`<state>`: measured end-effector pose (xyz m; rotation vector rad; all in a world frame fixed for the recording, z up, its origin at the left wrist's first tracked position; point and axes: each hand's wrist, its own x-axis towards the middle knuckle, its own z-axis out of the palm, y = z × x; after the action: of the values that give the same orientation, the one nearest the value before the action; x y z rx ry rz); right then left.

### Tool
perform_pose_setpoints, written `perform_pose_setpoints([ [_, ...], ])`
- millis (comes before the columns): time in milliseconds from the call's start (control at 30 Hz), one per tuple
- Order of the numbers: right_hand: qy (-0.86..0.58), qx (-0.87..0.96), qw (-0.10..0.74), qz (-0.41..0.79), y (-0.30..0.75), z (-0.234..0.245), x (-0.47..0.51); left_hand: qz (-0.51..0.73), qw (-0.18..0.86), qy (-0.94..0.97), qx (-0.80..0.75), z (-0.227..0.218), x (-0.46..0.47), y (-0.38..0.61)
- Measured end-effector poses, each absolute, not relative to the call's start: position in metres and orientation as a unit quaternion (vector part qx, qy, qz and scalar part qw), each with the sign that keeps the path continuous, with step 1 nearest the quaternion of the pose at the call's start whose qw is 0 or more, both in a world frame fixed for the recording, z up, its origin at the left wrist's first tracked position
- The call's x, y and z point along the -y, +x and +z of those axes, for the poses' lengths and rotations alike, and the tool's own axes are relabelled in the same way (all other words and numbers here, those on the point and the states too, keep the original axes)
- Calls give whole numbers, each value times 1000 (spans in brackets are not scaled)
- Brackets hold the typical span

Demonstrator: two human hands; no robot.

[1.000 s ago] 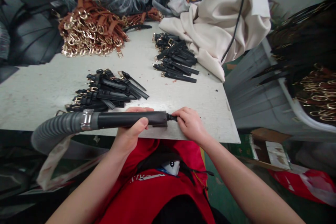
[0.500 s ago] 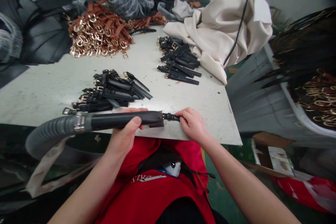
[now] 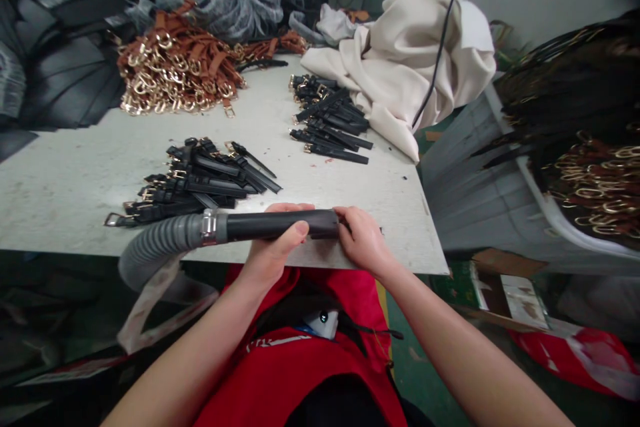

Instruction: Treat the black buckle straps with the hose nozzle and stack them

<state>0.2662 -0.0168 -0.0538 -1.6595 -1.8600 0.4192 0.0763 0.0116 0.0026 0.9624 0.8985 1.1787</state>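
Note:
My left hand (image 3: 274, 250) is wrapped round a black tube nozzle (image 3: 280, 225) joined by a metal clamp to a grey ribbed hose (image 3: 160, 243). The nozzle lies along the near edge of the grey table (image 3: 75, 180). My right hand (image 3: 363, 240) is closed at the nozzle's mouth, pressing a small black strap down on the table. The strap is almost wholly hidden under my fingers and the nozzle. A pile of black straps with buckles (image 3: 200, 180) lies just beyond the nozzle.
A second pile of black straps (image 3: 327, 120) lies farther right. A heap of brown straps with gold buckles (image 3: 175, 70) sits at the back left. Cream cloth (image 3: 415, 60) hangs over the back right corner. A bin of buckled straps (image 3: 595, 180) stands right of the table.
The nozzle has slid right, up against my right hand, covering the strap that showed between them. The hose has followed to the right.

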Motion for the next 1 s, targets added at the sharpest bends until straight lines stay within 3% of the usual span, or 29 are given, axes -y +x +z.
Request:
perform_pose_setpoints([
  [267, -624, 687, 330, 171, 265, -54, 18, 563, 567, 430, -420, 10, -21, 36],
  [533, -630, 683, 322, 181, 265, -55, 18, 523, 631, 422, -387, 2, -23, 75],
  [667, -626, 680, 333, 183, 264, -56, 18, 539, 580, 468, -393, 11, -24, 61],
  [833, -639, 676, 326, 171, 267, -58, 18, 459, 576, 563, -374, 13, -11, 85],
  [1000, -631, 678, 339, 167, 265, -55, 18, 491, 595, 489, -408, 15, -27, 68],
])
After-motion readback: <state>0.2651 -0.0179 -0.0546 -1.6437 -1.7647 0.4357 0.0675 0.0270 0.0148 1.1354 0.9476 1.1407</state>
